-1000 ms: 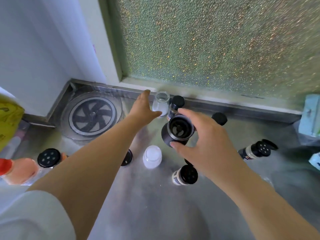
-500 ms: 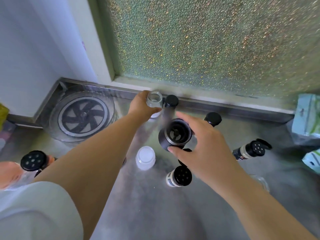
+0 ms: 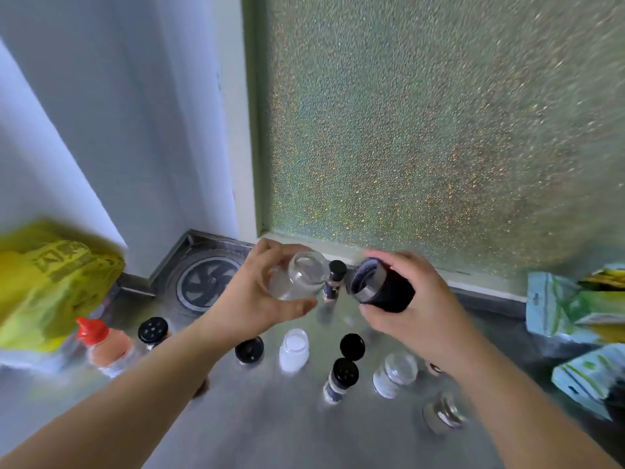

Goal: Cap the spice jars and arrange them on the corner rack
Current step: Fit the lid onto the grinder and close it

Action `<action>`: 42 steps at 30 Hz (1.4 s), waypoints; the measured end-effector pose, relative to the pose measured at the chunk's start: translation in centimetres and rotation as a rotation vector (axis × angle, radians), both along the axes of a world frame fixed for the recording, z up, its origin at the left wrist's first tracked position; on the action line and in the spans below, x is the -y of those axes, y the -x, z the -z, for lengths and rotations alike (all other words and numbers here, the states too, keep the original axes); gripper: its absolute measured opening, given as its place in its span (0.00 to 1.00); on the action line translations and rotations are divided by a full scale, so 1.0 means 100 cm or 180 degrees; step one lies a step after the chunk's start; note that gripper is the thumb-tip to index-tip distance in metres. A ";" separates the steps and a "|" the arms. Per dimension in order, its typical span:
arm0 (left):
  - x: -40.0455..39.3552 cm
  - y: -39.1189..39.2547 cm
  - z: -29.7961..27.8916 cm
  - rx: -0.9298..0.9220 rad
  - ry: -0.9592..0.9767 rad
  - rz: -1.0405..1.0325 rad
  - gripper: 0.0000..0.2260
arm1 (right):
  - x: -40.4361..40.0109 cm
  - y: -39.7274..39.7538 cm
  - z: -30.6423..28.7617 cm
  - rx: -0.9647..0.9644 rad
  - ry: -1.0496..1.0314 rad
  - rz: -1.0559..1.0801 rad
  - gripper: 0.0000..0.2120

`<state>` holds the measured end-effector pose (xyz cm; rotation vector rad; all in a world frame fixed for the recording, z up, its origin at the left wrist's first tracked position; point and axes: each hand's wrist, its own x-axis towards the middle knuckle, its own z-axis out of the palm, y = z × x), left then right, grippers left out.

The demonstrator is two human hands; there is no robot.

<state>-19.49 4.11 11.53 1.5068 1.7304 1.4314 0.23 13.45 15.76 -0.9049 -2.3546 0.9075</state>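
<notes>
Steel counter runs up to a frosted window, and I take the round corner rack as my landmark. Just right of it, above the counter, my left hand grips an uncapped clear jar. Further right, close beside that jar, my right hand clutches the black cap, its opening turned toward the jar.

- Left hand: bare, no rings or glove.
- Right hand: bare likewise.
- Both forearms uncovered, no sleeve or watch showing.
</notes>
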 end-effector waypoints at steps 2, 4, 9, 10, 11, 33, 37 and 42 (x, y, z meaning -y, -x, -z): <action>0.011 -0.008 -0.015 -0.0092 -0.0080 0.0023 0.25 | 0.003 -0.006 -0.016 0.0240 -0.0262 -0.0226 0.31; 0.022 -0.016 -0.025 -0.0176 -0.0124 0.0093 0.26 | 0.007 -0.013 -0.031 0.0390 -0.0474 -0.0375 0.31; 0.039 -0.046 -0.031 -0.0047 0.0062 0.0160 0.26 | 0.022 -0.020 -0.066 0.0702 -0.0833 -0.0802 0.23; 0.042 -0.053 -0.031 -0.0041 0.0090 0.0149 0.26 | 0.024 -0.021 -0.071 0.0787 -0.0875 -0.0926 0.23; 0.044 -0.058 -0.032 -0.0018 0.0119 0.0136 0.27 | 0.025 -0.023 -0.076 0.0879 -0.0903 -0.1038 0.24; 0.070 -0.112 -0.050 -0.0125 0.0263 -0.0176 0.28 | 0.052 -0.042 -0.116 0.1768 -0.0588 -0.0921 0.18; 0.066 -0.115 -0.054 -0.0375 0.0112 -0.0450 0.29 | 0.049 -0.038 -0.119 0.1664 -0.0261 -0.0765 0.13; 0.060 -0.117 -0.057 -0.0228 0.0080 -0.0415 0.30 | 0.045 -0.035 -0.118 0.1787 0.0129 -0.0612 0.23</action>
